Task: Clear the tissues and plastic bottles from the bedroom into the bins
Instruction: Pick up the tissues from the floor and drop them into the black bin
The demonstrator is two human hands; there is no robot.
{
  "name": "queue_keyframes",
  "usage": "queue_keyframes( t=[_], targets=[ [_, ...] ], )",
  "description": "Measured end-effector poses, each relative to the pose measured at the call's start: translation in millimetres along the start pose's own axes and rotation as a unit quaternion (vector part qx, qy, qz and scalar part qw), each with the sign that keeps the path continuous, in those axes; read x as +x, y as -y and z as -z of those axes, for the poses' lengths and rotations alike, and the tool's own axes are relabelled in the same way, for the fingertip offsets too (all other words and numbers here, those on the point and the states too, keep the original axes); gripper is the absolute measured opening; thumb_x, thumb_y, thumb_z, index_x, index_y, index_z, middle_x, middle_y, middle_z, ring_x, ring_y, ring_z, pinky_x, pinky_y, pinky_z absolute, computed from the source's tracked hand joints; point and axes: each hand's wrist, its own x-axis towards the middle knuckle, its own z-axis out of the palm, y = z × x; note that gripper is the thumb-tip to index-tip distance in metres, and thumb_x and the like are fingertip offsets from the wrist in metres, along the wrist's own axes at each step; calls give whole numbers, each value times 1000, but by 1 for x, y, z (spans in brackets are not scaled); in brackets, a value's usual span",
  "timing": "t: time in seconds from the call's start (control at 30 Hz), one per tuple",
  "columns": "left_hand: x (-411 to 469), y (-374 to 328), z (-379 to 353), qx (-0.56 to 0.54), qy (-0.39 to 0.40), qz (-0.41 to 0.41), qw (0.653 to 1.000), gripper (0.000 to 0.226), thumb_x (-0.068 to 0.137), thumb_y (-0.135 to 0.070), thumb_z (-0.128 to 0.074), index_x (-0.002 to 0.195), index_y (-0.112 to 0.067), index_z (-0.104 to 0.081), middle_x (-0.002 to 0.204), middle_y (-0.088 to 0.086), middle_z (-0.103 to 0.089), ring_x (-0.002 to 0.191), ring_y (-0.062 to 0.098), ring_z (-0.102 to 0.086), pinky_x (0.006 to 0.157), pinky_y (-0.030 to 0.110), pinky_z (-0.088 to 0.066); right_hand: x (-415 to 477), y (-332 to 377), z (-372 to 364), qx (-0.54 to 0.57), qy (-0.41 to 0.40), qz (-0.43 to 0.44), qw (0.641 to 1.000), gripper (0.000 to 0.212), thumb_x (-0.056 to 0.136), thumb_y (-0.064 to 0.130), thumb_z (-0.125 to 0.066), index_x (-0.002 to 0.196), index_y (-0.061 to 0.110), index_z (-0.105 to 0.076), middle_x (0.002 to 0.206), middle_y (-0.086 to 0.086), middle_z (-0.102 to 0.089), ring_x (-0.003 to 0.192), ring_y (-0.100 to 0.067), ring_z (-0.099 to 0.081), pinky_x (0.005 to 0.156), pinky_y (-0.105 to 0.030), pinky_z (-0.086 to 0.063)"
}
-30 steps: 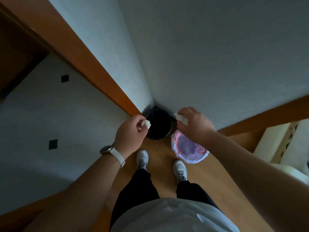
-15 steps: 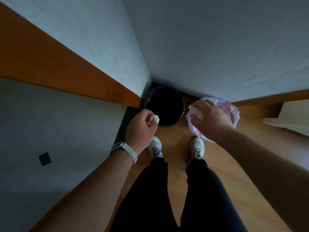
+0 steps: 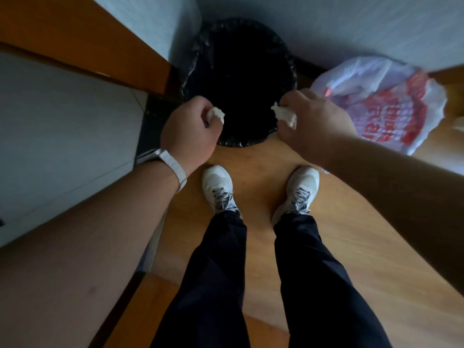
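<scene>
The left hand was positioned at the near-left edge of the black bin, with its grip closed to a fist around the left tissue. Only a small crumpled end of this wad protruded from between the thumb and the curled fingers. That end pointed to the right, toward the middle of the bin opening, and the wad's short visible axis ran from upper left to lower right in the head view. The right hand was positioned at the near-right edge of the same bin, knuckles up, with its grip pinched on the right tissue. This wad was the longer of the two. Its long axis also ran from upper left to lower right, and its free end pointed left, toward the left tissue across the dark opening. Both wads appeared against the bin's black liner; the two hands were apart. The black bin stood in a corner against the wall. A white bag with red print sat just beside it on the right, partly behind the right hand. A pale watch was on the left wrist. Two white shoes stood on the wooden floor, toes toward the bin.
</scene>
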Motion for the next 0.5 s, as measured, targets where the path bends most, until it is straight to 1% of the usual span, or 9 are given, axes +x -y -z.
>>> queue_keyframes(
  t=[0.17, 0.27, 0.33, 0.4, 0.5],
  targets=[
    [14, 32, -44, 8, -21, -25, 999, 23, 92, -32, -55, 103, -14, -64, 86, 1, -69, 77, 20, -64, 64, 41, -53, 23, -11, -54, -14, -2, 21, 1000, 39, 88, 31, -58, 125, 20, -52, 119, -7, -57, 108, -32, -54, 74, -36, -38],
    [10, 36, -51, 13, -16, -27, 999, 34, 91, -34, -57, 115, -12, -63, 103, 3, -68, 96, 24, -62, 74, 40, -52, 23, -14, -64, -4, -14, 15, 1000, 42, 87, 32, -60, 127, 20, -52, 122, -4, -55, 112, -30, -52, 74, -33, -35],
    [5, 30, -44, 15, -13, -36, 999, 38, 90, -33, -55, 119, -10, -62, 110, 6, -67, 103, 27, -60, 80, 41, -52, 16, -12, -56, -6, -23, 6, 1000, 43, 86, 34, -60, 127, 21, -53, 127, -3, -53, 116, -29, -51, 76, -35, -37],
    [0, 20, -29, 26, -18, -46, 998, 37, 91, -30, -56, 120, -9, -62, 111, 7, -67, 104, 27, -60, 81, 41, -51, 5, -9, -41, -12, -30, 2, 999, 42, 87, 34, -57, 126, 19, -54, 128, -4, -53, 115, -30, -51, 78, -38, -41],
    [-10, 0, 2, 52, -13, -70, 996, 37, 91, -27, -58, 124, -9, -60, 111, 7, -67, 104, 28, -59, 80, 41, -51, -13, -4, -7, -27, -41, -1, 999, 38, 89, 34, -54, 123, 17, -56, 122, -5, -55, 112, -32, -52, 72, -37, -37]
  ],
)
